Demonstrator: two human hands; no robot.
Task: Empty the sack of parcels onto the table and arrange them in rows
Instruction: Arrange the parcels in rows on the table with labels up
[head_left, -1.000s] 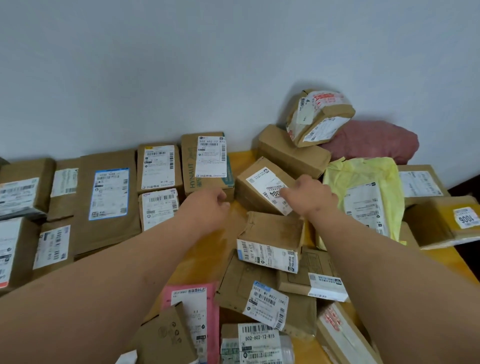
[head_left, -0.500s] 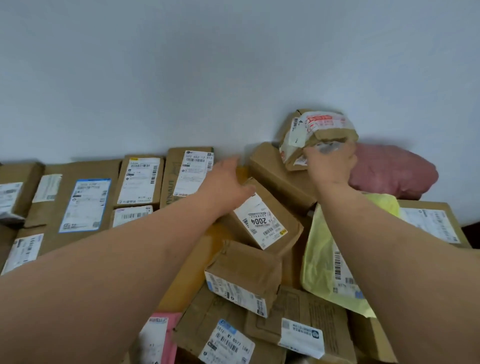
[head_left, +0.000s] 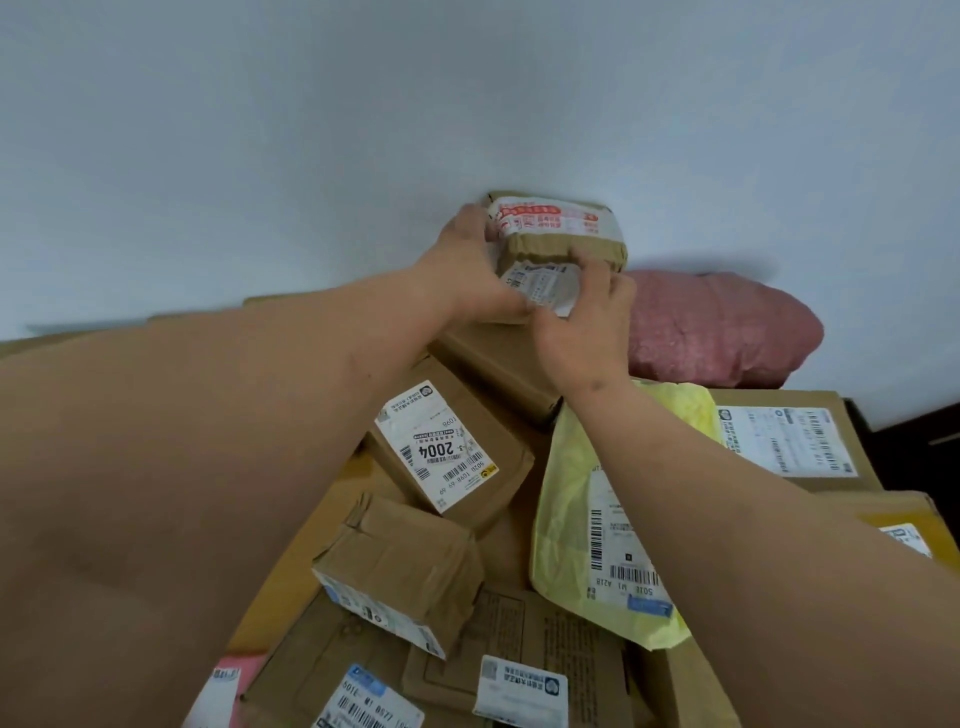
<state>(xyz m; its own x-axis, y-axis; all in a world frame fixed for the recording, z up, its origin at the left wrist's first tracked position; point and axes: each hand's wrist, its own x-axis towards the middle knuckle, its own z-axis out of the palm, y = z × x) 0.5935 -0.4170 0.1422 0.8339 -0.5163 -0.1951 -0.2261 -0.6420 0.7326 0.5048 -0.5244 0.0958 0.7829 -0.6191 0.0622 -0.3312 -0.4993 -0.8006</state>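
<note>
A small brown parcel with red-printed white tape (head_left: 558, 234) sits on top of the pile against the wall. My left hand (head_left: 470, 273) grips its left side and my right hand (head_left: 584, 317) grips its front right edge. Under it lies a plain brown box (head_left: 498, 364). Lower down are a box labelled 2004 (head_left: 452, 457), a crumpled brown parcel (head_left: 400, 571) and a yellow mailer bag (head_left: 597, 519). The pink sack (head_left: 722, 327) lies behind, against the wall.
Flat cartons (head_left: 789, 441) lie at the right, more labelled boxes (head_left: 519, 686) at the bottom, and a pink mailer (head_left: 223, 691) at the lower left. Bare wooden table (head_left: 291, 561) shows beside my left arm, which hides the arranged rows. A white wall backs the table.
My left hand left the 2004 box and rose to the top parcel. The right hand stayed on that parcel, now gripped by both. The camera tilted up, dropping the left rows from view.
</note>
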